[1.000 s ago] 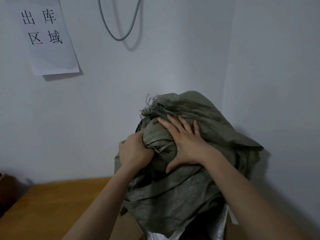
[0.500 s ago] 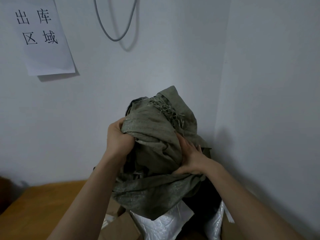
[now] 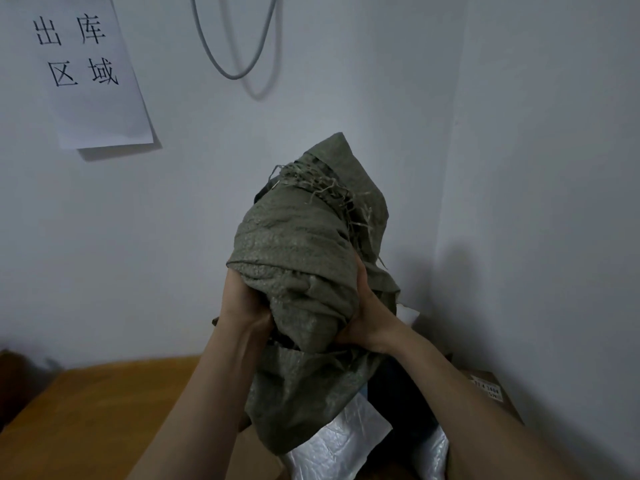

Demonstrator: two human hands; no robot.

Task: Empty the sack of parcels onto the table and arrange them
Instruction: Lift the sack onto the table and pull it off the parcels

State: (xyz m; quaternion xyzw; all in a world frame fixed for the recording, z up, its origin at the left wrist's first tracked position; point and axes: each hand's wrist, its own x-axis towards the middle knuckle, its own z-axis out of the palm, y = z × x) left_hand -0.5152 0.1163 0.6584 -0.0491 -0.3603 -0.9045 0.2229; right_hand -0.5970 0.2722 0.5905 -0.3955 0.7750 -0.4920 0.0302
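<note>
A bunched grey-green woven sack [image 3: 304, 282] is held upside down above the wooden table [image 3: 104, 403], near the far right corner of the room, gripped by the left hand [image 3: 244, 303] and the right hand [image 3: 367, 317], fingers clenched into its cloth. Silver parcels [image 3: 341, 434] and a cardboard box [image 3: 491, 393] are seen below its mouth. The sack is best lifted straight up and shaken gently, so nothing is flung off the table.

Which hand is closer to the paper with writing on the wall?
The left hand. It grips the green sack on the side toward the paper sign, up on the wall to the left. The right hand grips the sack's far side.
</note>
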